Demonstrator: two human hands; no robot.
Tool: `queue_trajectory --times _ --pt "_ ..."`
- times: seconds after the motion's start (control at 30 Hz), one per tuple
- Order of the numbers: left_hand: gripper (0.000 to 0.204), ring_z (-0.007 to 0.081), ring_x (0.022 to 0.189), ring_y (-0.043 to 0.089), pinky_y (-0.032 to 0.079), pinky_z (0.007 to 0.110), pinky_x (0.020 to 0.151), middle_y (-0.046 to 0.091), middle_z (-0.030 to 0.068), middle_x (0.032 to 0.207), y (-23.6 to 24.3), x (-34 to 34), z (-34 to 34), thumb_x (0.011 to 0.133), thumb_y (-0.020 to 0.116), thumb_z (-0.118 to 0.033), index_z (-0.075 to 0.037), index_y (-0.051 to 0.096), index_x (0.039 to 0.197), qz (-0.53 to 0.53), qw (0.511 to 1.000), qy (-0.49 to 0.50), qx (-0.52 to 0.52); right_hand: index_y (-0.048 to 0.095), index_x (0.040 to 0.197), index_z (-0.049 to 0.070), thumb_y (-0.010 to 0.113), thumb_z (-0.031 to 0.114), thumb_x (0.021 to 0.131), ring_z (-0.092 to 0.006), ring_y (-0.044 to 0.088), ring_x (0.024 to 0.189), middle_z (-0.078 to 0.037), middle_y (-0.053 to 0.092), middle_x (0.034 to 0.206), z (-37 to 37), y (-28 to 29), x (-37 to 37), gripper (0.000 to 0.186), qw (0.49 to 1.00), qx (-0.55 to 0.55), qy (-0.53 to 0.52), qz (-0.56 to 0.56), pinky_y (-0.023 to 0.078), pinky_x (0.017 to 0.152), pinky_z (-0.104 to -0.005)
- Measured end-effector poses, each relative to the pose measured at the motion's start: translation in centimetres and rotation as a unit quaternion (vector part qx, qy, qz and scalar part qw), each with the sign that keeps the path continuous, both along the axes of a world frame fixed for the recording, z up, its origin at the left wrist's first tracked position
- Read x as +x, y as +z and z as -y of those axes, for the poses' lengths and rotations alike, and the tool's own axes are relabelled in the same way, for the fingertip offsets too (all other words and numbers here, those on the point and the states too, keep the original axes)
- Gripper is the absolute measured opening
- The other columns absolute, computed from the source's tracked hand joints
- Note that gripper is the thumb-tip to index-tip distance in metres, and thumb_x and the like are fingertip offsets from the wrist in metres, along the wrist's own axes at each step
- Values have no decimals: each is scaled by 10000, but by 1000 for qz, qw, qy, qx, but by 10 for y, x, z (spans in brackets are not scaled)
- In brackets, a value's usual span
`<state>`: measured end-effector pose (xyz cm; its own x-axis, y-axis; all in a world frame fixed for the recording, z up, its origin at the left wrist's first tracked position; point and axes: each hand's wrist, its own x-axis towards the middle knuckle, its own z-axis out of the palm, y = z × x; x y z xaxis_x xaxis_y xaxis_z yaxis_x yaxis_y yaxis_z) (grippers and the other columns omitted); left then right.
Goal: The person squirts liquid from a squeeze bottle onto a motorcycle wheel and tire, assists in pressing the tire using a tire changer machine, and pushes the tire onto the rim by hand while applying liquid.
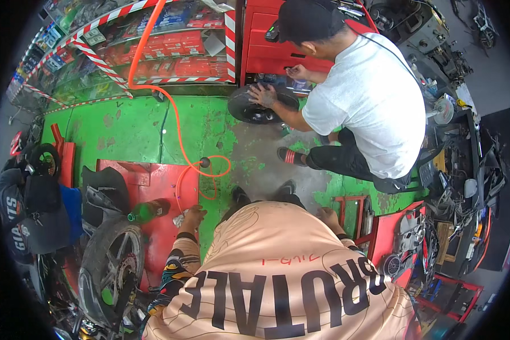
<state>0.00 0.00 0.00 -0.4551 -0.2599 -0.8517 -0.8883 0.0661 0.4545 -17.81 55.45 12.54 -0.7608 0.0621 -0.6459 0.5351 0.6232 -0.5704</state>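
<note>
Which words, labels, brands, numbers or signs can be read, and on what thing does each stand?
I leave the wording uncopied:
Shirt: large black letters, upside down; smaller red writing.
Dark item, far left: white letters.
Red boxes: print too small to read.

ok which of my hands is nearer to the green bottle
Left. Your left hand is a little to the right of the green bottle; your right hand is much farther to the right.
</note>
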Motion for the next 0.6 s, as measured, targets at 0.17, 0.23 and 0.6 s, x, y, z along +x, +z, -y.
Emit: queue_trajectory --times 0.17,0.23,0.6 --pt "551 232 712 652 509 352 610 682 164 897 32 -2 2 811 755 -247 1 561 1262 -30 998 15 -50 680 975 -23 621 255 917 -163 615 610 -91 690 775 12 -3 3 290 997 -61 -40 -27 501 577 -295" --pt "555 231 711 649 508 354 608 681 167 899 31 -8 -6 809 757 -243 3 558 1265 -40 998 29 -35 677 980 -19 617 258 918 -159 613 607 -90 692 779 5 -1 -1 290 998 -52 -22 -27 498 571 -296" --pt "566 228 710 655 505 352 591 684 178 900 31 -9 -13 811 756 -243 14 551 1271 -33 999 16 -36 673 1015 -1 601 276 921 -141 597 568 -83 698 790 3 5 -6 301 1000 -1 0 -17 477 522 -291"
